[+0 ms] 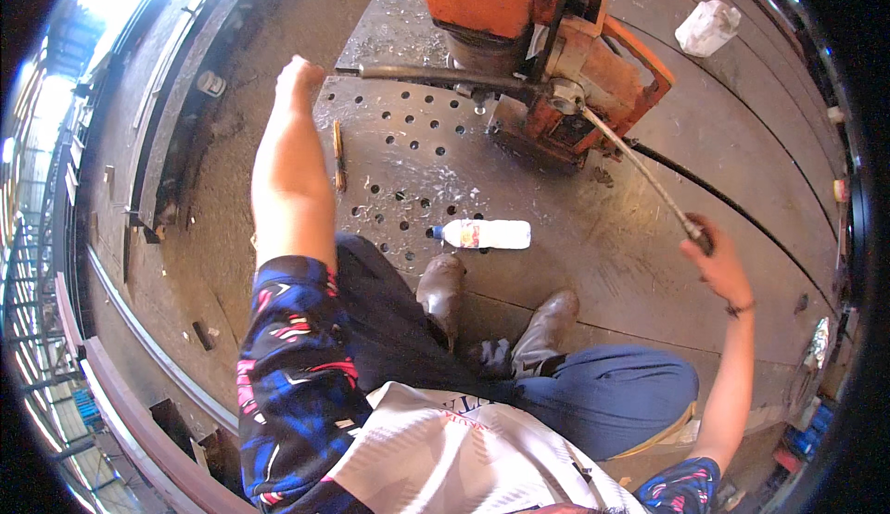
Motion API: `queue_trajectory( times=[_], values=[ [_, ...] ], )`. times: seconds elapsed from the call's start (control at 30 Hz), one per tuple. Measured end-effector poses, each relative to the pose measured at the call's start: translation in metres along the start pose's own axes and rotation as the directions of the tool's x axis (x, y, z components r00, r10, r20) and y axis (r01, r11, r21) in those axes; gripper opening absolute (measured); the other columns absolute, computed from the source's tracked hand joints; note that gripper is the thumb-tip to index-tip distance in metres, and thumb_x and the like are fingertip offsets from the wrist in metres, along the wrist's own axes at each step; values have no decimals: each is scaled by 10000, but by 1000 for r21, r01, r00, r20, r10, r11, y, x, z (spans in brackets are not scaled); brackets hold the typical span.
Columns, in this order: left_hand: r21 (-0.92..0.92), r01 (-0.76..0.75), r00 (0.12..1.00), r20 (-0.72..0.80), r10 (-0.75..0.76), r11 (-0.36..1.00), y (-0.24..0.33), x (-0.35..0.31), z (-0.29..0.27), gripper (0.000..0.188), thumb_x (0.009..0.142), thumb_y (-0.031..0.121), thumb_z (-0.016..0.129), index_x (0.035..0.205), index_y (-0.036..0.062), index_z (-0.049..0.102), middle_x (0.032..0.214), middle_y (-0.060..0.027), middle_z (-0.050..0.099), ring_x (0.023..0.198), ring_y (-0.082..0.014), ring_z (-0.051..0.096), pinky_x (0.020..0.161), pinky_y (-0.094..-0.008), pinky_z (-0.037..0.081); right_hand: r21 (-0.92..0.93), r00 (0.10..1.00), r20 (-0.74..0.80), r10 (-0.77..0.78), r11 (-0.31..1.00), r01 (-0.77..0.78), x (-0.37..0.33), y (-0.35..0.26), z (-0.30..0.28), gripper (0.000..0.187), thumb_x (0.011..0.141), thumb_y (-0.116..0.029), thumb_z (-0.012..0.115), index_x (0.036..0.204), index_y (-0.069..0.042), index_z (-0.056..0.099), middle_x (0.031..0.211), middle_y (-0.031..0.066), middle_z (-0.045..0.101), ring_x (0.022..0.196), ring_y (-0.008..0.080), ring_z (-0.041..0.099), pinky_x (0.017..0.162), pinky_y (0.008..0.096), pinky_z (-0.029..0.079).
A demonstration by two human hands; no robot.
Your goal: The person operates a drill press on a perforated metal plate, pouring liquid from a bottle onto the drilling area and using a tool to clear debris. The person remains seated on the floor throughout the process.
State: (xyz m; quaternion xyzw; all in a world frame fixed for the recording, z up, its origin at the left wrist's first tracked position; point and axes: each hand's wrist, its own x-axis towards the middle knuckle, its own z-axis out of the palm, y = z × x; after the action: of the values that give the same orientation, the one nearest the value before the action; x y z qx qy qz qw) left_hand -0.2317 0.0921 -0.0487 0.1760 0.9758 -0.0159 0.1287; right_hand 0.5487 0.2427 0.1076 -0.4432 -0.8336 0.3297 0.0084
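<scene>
An orange magnetic drill press stands on a steel plate with rows of round holes. My right hand is closed around the dark knob at the end of its long metal feed lever. My left arm reaches far forward, and my left hand looks closed beside the plate's left edge. Close to it is the thin end of a dark bar that runs across to the machine. What the left fingers hold, if anything, is hidden. Metal shavings lie scattered over the plate.
A clear water bottle with a blue cap lies on its side before my boots. A narrow brownish strip rests near the plate's left side. A crumpled white bag lies far right, a small white tub far left. A black cable trails rightward.
</scene>
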Motion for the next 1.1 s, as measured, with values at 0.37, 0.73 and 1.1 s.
queue_trajectory(
  times=[0.37,0.73,1.1],
  values=[
    [-219,-891,390,-817,425,397,41,-224,-165,571,862,381,676,1293,48,504,1209,-161,605,1021,-271,637,878,-365,499,-237,553,-485,-678,710,663,23,-260,-57,216,939,-213,597,896,-2,609,808,110,670,761,139,618,716,271,467],
    [-432,-833,548,-552,628,347,93,-399,-249,704,927,632,359,1189,22,594,1131,-238,635,1116,-407,574,956,-463,453,-120,399,-621,-674,585,802,110,-369,94,349,836,-158,664,1107,39,568,1045,233,638,1001,364,613,880,407,455],
    [587,-780,161,-144,976,215,161,-247,-179,354,895,206,501,1223,260,623,916,-211,663,895,-355,652,746,-470,520,-442,492,-277,-825,564,698,109,-143,275,678,741,-207,656,1384,-266,450,1453,154,375,1345,334,354,1078,511,310]
  ],
)
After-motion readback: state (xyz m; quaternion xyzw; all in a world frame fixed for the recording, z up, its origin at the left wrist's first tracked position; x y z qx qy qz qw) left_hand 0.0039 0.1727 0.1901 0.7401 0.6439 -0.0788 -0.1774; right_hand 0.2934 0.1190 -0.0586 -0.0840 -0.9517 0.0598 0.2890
